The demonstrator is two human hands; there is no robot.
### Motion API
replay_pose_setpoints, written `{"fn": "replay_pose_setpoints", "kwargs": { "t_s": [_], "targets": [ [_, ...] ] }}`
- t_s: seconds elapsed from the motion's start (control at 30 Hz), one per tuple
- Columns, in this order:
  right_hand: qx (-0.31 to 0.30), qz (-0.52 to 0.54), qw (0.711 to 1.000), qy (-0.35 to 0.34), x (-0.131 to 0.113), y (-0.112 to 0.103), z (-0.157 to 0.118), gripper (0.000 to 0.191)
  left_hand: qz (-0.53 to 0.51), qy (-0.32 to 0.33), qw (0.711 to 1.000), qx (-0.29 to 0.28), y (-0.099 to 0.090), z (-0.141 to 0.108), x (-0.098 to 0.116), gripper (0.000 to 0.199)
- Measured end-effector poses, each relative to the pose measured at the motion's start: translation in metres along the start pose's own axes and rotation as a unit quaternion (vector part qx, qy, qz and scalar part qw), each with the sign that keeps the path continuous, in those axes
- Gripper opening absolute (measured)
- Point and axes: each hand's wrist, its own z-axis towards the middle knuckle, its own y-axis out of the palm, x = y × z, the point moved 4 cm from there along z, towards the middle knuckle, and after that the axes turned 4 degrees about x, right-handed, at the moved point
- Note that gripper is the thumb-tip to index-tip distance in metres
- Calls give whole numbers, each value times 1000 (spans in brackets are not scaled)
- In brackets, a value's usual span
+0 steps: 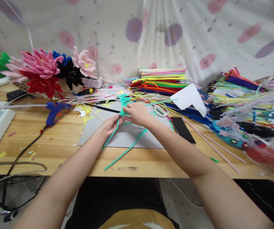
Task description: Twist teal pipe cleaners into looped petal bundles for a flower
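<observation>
Both hands are closed on a piece woven from turquoise pipe cleaners (124, 99), held above a grey mat (91, 133). My left hand (111, 125) pinches its lower end from the left. My right hand (137, 113) grips its right side with bent fingers, which hide part of the weave. Long turquoise strands stick out to the right and hang down towards the front. One loose turquoise pipe cleaner (124, 155) reaches over the mat's front edge onto the wooden table. White-handled scissors (161, 110) lie just right of my right hand.
A blue glue gun (53, 113) with a black cord lies left. Behind it stand pipe-cleaner flowers (42, 63). Bundled pipe cleaners (163, 81) are stacked at the back, with more heaped at right. A black phone (182, 129) and a white paper cutout (186, 99) are right of the mat.
</observation>
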Motion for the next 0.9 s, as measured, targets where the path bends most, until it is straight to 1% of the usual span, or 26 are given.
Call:
{"fn": "replay_pose_setpoints", "kwargs": {
  "t_s": [0.1, 0.23, 0.27, 0.33, 0.4, 0.5, 0.6, 0.67, 0.73, 0.9],
  "targets": [
    [-10, 4, 1000, -6, 6, 9, -5, 26, 25, -15, 999, -19, 3, -2, 4, 20],
    [-15, 32, 999, -34, 9, 15, -7, 25, 92, -43, 994, -31, 5, -6, 13, 17],
    [-15, 45, 998, -31, 10, 16, -7, 25, 103, -50, 993, -38, 5, -6, 14, 17],
    [-16, 79, 997, -3, 14, 17, -7, 24, 120, -57, 990, -48, 5, -6, 16, 15],
    [-19, 122, 991, 45, 18, 19, -6, 23, 125, -46, 990, -45, 5, -5, 14, 14],
    [-50, 176, 977, 107, 20, 23, -7, 22, 114, -1, 993, -31, 6, -4, 9, 14],
    [-73, 176, 971, 145, 20, 25, -7, 21, 104, 33, 994, -22, 7, -5, 3, 15],
    [-72, 160, 972, 158, 20, 25, -7, 22, 102, 43, 994, -22, 8, -6, 0, 17],
    [-71, 147, 974, 155, 18, 27, -7, 22, 103, 49, 993, -15, 8, -6, -1, 19],
    [-53, 96, 985, 136, 11, 29, -7, 22, 100, 60, 993, 35, 6, -5, 1, 18]
  ]
}}
